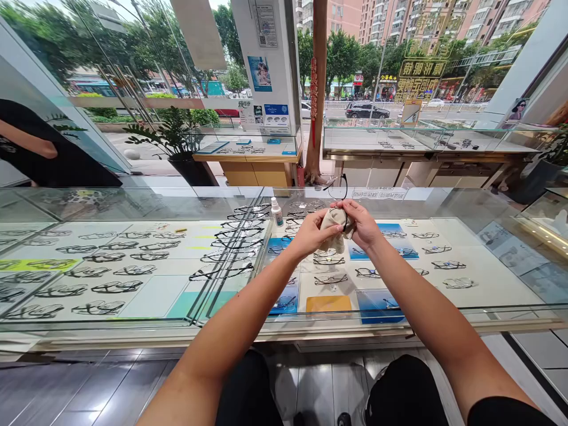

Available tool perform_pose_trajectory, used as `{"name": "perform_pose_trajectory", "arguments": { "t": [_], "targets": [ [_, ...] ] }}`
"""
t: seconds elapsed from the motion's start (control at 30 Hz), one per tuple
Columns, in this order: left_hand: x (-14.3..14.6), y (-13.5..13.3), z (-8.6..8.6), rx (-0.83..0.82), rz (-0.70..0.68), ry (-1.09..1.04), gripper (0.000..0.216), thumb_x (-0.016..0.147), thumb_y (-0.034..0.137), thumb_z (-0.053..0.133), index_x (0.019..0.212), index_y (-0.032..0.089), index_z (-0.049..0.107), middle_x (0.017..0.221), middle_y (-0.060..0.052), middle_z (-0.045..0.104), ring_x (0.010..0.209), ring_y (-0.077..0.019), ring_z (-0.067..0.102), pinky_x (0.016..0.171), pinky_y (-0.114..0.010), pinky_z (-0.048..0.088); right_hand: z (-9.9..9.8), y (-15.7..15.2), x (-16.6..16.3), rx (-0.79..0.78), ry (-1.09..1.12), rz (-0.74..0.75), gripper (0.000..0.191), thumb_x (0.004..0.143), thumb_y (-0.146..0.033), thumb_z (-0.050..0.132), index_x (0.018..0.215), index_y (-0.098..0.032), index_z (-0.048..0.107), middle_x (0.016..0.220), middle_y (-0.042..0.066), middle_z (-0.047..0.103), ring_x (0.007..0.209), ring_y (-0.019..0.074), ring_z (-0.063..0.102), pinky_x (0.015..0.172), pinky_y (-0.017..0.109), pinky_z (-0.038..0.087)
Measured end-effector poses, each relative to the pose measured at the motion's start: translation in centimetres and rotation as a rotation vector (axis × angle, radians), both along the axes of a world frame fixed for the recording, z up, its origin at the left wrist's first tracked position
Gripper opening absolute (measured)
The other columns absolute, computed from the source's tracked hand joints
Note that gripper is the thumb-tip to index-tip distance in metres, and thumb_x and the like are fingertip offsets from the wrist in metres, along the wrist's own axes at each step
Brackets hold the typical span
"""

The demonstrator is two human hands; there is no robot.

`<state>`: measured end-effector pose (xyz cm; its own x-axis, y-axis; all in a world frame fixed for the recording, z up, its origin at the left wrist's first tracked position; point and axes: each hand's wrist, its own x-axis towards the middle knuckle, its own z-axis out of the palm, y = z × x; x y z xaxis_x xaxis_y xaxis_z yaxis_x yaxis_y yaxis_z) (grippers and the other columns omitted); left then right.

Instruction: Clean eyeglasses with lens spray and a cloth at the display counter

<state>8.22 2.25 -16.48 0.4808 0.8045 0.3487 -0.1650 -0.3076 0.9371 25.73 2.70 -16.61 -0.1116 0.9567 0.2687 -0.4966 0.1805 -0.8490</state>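
Both my hands are raised over the glass display counter (261,284). My left hand (312,234) is closed on a beige cleaning cloth (332,227), bunched around part of a pair of eyeglasses. My right hand (362,225) pinches the dark-framed eyeglasses (344,184) and touches the cloth from the other side. One lens and a thin temple stick up above my fingers; the other lens is hidden in the cloth. A small white spray bottle (277,212) stands upright on the counter, left of my hands.
A row of eyeglasses (235,241) lies along the glass top, left of the bottle. Many more frames (104,257) sit inside the counter. Beyond are other showcases (246,155), a potted plant (186,160) and a wooden post (317,89). A person's arm (29,137) shows at far left.
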Motion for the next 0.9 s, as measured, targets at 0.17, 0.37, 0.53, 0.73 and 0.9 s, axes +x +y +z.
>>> {"name": "perform_pose_trajectory", "arguments": {
  "t": [0.17,0.37,0.53,0.73,0.9],
  "targets": [
    [0.03,-0.09,0.24,0.043,0.003,0.024,0.063,0.078,0.063,0.094,0.113,0.015,0.074,0.096,-0.005,0.072,0.086,-0.0184,0.062,0.081,-0.029,0.049,0.04,-0.06,0.01,0.001,-0.008,-0.004,0.044,0.071,-0.059,0.102,0.087,-0.025,0.078,0.106,0.004,0.085,0.091,0.0190,0.074,0.080,0.030,0.062],
    [0.11,-0.17,0.13,0.023,0.034,0.034,0.069,0.075,0.063,0.096,0.117,0.014,0.073,0.094,-0.004,0.070,0.083,-0.0174,0.060,0.078,-0.028,0.048,-0.13,-0.09,-0.19,-0.024,0.013,0.017,0.046,0.067,-0.058,0.105,0.085,-0.025,0.080,0.105,0.003,0.084,0.089,0.0175,0.073,0.080,0.029,0.061],
    [0.14,-0.06,-0.15,-0.005,0.054,0.010,0.069,0.075,0.065,0.096,0.115,0.013,0.074,0.089,-0.002,0.070,0.079,-0.0156,0.060,0.075,-0.027,0.047,-0.37,-0.18,-0.26,-0.023,-0.001,0.025,0.043,0.069,-0.058,0.103,0.085,-0.025,0.080,0.107,0.003,0.084,0.091,0.0185,0.073,0.081,0.030,0.061],
    [0.41,0.02,-0.36,0.017,0.146,-0.052,0.073,0.076,0.072,0.093,0.119,0.015,0.076,0.099,-0.006,0.077,0.089,-0.0189,0.067,0.082,-0.029,0.052,-0.18,-0.55,-0.34,-0.023,-0.044,0.057,0.042,0.071,-0.057,0.102,0.091,-0.025,0.084,0.121,0.006,0.086,0.103,0.0224,0.077,0.083,0.031,0.063],
    [0.76,0.30,-0.72,0.040,0.237,-0.108,0.071,0.080,0.078,0.087,0.113,0.016,0.078,0.113,-0.009,0.079,0.094,-0.0198,0.069,0.086,-0.032,0.055,0.13,-0.95,-0.65,0.020,-0.051,0.064,0.038,0.070,-0.056,0.102,0.087,-0.026,0.085,0.119,0.006,0.088,0.113,0.0250,0.078,0.096,0.034,0.063]
  ]
}}
